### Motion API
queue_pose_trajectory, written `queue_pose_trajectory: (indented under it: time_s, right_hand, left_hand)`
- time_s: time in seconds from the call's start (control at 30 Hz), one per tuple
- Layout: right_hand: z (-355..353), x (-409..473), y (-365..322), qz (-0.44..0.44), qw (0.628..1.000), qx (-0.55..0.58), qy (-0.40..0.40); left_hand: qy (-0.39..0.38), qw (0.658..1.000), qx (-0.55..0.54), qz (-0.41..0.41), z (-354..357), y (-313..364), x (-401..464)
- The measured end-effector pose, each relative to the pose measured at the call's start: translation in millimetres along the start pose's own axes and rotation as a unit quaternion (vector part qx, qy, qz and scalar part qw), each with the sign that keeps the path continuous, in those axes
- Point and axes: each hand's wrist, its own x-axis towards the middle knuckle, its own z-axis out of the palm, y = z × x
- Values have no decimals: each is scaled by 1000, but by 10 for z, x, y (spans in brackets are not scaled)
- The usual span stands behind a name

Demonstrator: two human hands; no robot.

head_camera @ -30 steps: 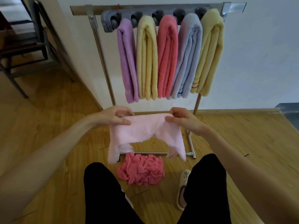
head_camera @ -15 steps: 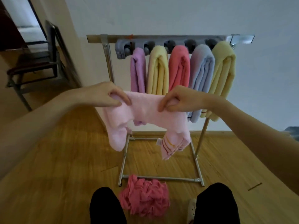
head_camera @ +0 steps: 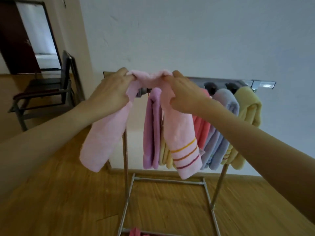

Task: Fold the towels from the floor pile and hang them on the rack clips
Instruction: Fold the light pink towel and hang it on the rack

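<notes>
1. Left hand (head_camera: 110, 96): fingers curled, pinching the left end of the folded top edge of a pale pink terry towel with striped hem (head_camera: 180, 133).
2. Right hand (head_camera: 185, 97): fingers curled, gripping the same fold just to the right.
3. Pale pink towel: a second ago held low over the floor, now raised to the clip bar, its fold bunched at the leftmost clip; both halves hang free below the hands.
4. Metal rack with grey clip bar (head_camera: 219, 86): lilac towel (head_camera: 152, 130), yellow towel (head_camera: 164, 155), coral towel (head_camera: 202, 130), blue-grey towel (head_camera: 223, 116) and pale yellow towel (head_camera: 248, 106) already hang side by side.
5. Judgement: the step in hand is pressing the fold into the clip; whether it has seated is hidden.
6. Crumpled rose-red towel (head_camera: 134, 232): on the wooden floor (head_camera: 51, 201), awaiting folding.
7. Dark metal chair (head_camera: 42, 92): far left.
</notes>
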Motion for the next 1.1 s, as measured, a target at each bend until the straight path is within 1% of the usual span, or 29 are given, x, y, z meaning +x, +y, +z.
queue_pose_trajectory:
  time_s: [0.17, 0.27, 0.37, 0.43, 0.5, 0.57, 0.63, 0.73, 0.8, 0.87, 0.97, 1.03, 1.1]
  right_hand:
    - [342, 102, -148, 74, 990, -98, 63]
    - [541, 109, -210, 100, 982, -131, 93]
    - [658, 125, -283, 124, 977, -147, 96]
    - [770, 151, -303, 147, 973, -149, 95]
    - [900, 157, -291, 151, 968, -169, 113]
    - [1008, 135, -270, 135, 966, -174, 132]
    - [1111, 108, -217, 123, 967, -165, 152]
    - [1336, 70, -67, 108, 967, -156, 171]
    - [1456, 26, 18, 88, 967, -156, 179]
    - [1564, -10, 101, 74, 970, -143, 184]
    - [1734, -56, 230, 45, 980, -64, 185]
    - [1819, -103, 302, 27, 980, -22, 197]
    - [1864, -178, 329, 8, 981, 38, 191]
  left_hand:
    - [30, 999, 19, 17, 352, -61, 71]
    - [47, 999, 12, 0, 567, -13, 94]
    - [85, 996, -1, -15, 758, 78, 125]
    - [96, 995, -15, -20, 865, 104, 156]
    - [100, 994, -36, -22, 947, 118, 173]
    - [108, 993, -49, -11, 1010, 134, 159]
    - [117, 991, -58, 4, 1078, 131, 107]
    - [125, 990, -62, 5, 1247, 61, -36]
    - [118, 992, -52, 9, 1409, -19, -150]
    - [107, 993, -33, 38, 1565, -87, -245]
    - [111, 991, -19, 76, 1748, -120, -351]
    - [129, 987, -73, 59, 1800, -94, -412]
    - [144, 975, -171, 12, 1842, -58, -480]
